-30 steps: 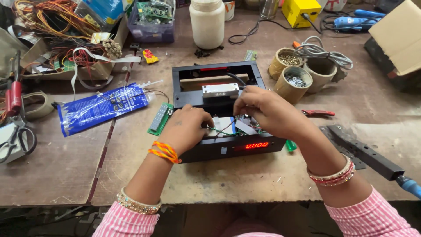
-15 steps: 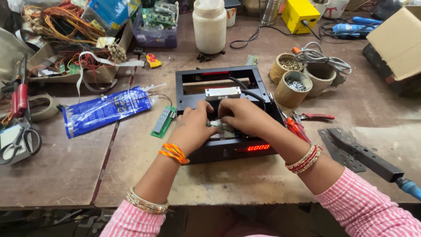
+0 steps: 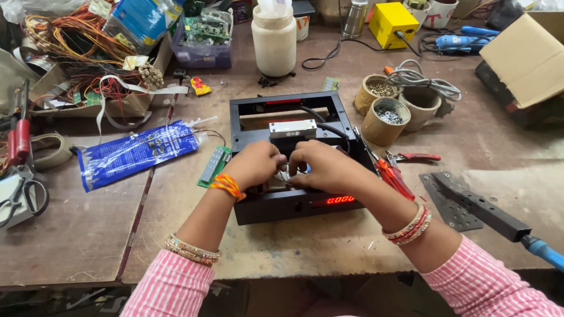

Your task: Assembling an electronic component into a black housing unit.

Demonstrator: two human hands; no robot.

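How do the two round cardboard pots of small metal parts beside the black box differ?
The nearer pot holds silvery parts, and the farther pot holds brownish ones. The nearer pot stands closer to the black box; the farther pot sits behind it, by grey cable. Both are open, upright tan cylinders.

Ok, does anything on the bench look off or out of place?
Nothing is spilled or broken. The black case lies open with both hands inside on its wiring while the red display is lit. A small green board lies loose beside it.

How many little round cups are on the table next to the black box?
3. One cup with small metal bits farthest back, one cup nearest the black box, one cup under grey cable. Others may hide behind clutter.
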